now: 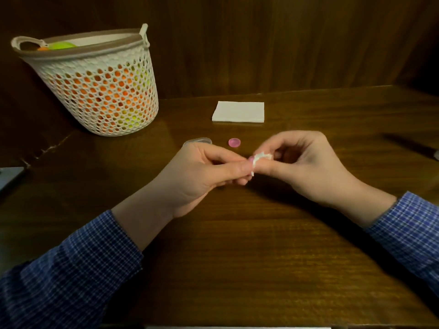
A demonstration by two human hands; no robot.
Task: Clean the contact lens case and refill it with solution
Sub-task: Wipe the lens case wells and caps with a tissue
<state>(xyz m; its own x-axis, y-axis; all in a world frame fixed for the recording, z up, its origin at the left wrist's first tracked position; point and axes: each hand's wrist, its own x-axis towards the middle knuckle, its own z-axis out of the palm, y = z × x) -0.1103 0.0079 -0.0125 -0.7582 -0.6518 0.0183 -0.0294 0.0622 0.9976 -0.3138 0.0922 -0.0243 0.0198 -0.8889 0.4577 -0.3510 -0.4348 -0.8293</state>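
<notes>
My left hand [209, 169] pinches a small pink part [250, 159], mostly hidden by the fingertips. My right hand [301, 160] presses a crumpled bit of white tissue [260, 157] against it. Both hands hover just above the middle of the wooden table. A loose pink round cap [234, 142] lies on the table just beyond my hands. A clear plastic piece [198, 140], the lens case or its lid, lies to the cap's left, partly hidden behind my left hand.
A folded white napkin [238, 111] lies further back. A white perforated basket [99, 84] holding orange and green things stands at the back left. A dark object [413, 148] lies at the right edge. A grey flat item [9, 178] sits at the left edge.
</notes>
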